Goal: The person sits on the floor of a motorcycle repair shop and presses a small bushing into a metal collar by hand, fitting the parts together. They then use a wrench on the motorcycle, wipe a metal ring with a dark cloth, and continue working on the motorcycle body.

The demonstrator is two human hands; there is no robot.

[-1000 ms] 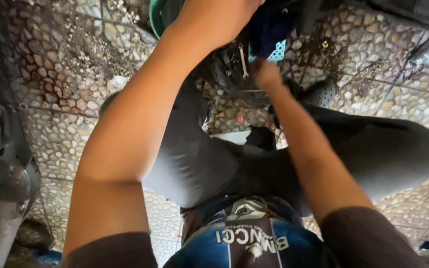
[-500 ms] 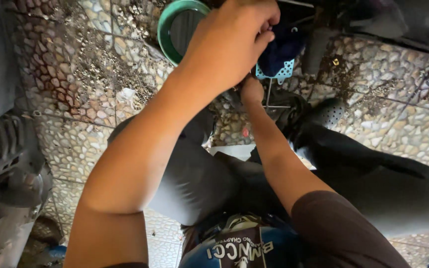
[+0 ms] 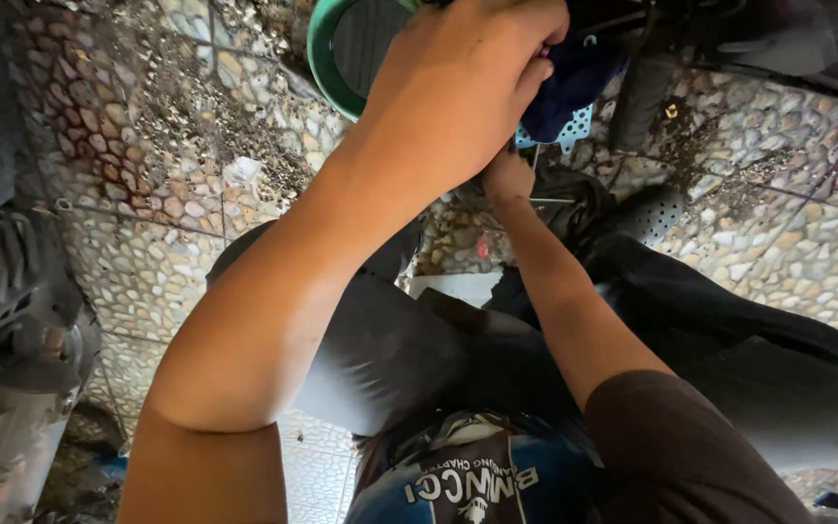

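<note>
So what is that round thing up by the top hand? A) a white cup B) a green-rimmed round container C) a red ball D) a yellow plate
B: the left hand is raised right beside a green-rimmed round container on the pebble-patterned floor; nothing red, yellow or white and round sits there.

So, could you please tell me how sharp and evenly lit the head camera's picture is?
Head view: soft daylight on the pebble-tiled floor, no hard glare; the left hand looms large and slightly soft, close to the lens; the right hand sits in its shadow, so its grip is unreadable; the green bowl is cut off by the top edge.
</note>
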